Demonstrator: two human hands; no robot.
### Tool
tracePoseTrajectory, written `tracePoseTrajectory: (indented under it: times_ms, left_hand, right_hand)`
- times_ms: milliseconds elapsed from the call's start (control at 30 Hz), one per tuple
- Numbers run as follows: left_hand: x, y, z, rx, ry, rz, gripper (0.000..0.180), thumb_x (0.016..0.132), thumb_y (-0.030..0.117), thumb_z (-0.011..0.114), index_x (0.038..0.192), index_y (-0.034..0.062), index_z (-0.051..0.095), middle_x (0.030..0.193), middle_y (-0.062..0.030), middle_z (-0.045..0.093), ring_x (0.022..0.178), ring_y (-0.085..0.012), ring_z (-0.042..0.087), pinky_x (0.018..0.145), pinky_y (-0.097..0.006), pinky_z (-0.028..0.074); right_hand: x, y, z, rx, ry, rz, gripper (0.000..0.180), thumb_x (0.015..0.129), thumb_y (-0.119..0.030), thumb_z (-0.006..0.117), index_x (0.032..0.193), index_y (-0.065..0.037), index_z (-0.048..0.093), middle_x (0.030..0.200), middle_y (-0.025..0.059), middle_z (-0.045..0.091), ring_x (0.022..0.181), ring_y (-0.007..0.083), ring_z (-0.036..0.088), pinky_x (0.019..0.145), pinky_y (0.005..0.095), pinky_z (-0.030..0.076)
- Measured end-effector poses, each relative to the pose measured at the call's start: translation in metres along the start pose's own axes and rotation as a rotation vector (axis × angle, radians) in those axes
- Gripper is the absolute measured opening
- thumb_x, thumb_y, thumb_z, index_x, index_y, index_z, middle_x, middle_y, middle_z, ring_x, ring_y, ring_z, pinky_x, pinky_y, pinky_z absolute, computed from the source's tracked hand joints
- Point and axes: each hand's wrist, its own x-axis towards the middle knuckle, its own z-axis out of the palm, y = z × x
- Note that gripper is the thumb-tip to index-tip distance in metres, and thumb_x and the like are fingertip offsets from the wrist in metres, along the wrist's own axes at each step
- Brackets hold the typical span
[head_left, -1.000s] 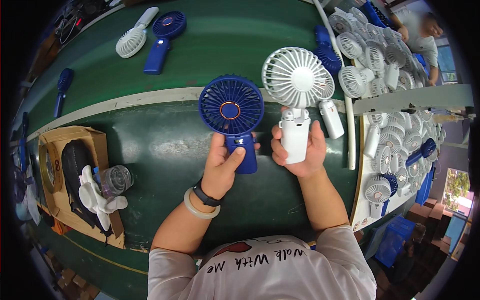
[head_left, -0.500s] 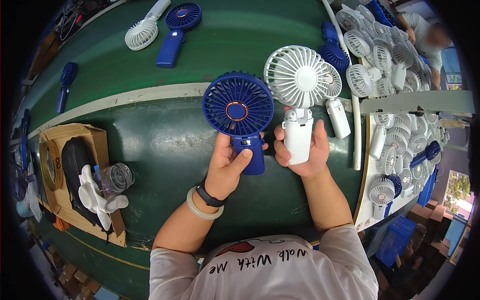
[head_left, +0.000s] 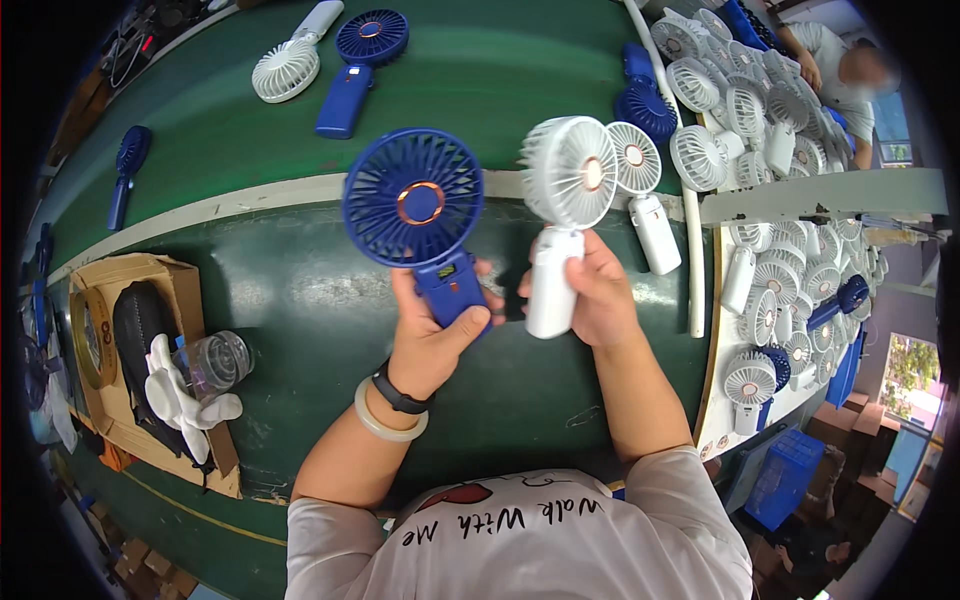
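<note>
A dark blue handheld fan [head_left: 413, 195] stands upright in my left hand [head_left: 425, 345], its round grille facing me and a small lit display on its handle. My left thumb presses along that handle. Beside it, my right hand [head_left: 597, 290] grips a white handheld fan [head_left: 570, 172] by the handle, its head turned partly aside so the orange-ringed centre shows. Just behind my right hand lies another white fan [head_left: 655, 235] on the dark green table [head_left: 520, 400].
A green belt [head_left: 220, 130] across the far side carries several blue and white fans. Fans crowd a side table [head_left: 718, 420] at right, past a white pipe [head_left: 692, 270]. At left sits a cardboard box [head_left: 190, 290] with a clear jar [head_left: 218, 360]. Another person [head_left: 835, 75] is at far right.
The white fan has turned in my right hand, from its back to its orange-ringed front. My left hand has shifted left with the blue fan, which now tilts slightly left.
</note>
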Motion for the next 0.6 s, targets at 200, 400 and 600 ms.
tracePoseTrajectory:
  times_ms: [200,400,600]
  left_hand:
    - [0.001,-0.004,-0.007,0.043,0.021,-0.072,0.053,0.075,-0.001,0.068,0.118,0.0099,0.039,0.093,-0.0086,0.055,0.075,-0.0193,0.06,0.066,-0.035,0.053]
    - [-0.001,0.002,-0.011,0.06,-0.086,-0.189,0.044,0.072,0.002,0.071,0.109,0.0077,0.049,0.098,-0.0093,0.053,0.086,-0.0198,0.058,0.079,-0.039,0.052]
    - [0.001,0.001,-0.007,-0.012,-0.152,-0.153,0.041,0.068,-0.003,0.069,0.104,0.0068,0.051,0.116,-0.0089,0.045,0.109,-0.0221,0.049,0.095,-0.044,0.045]
  right_hand:
    - [0.003,0.009,0.005,-0.235,0.143,-0.149,0.045,0.084,-0.005,0.059,0.125,-0.001,0.041,0.108,0.0124,0.059,0.093,0.0211,0.062,0.082,0.0339,0.051]
    - [0.003,0.008,0.002,-0.194,0.126,-0.11,0.044,0.084,-0.003,0.059,0.124,-0.001,0.043,0.109,0.013,0.06,0.096,0.0212,0.061,0.084,0.0338,0.049]
    - [0.006,0.01,0.002,-0.261,0.186,-0.171,0.043,0.081,-0.005,0.062,0.12,0.001,0.045,0.108,0.0175,0.061,0.098,0.0244,0.061,0.088,0.0373,0.048]
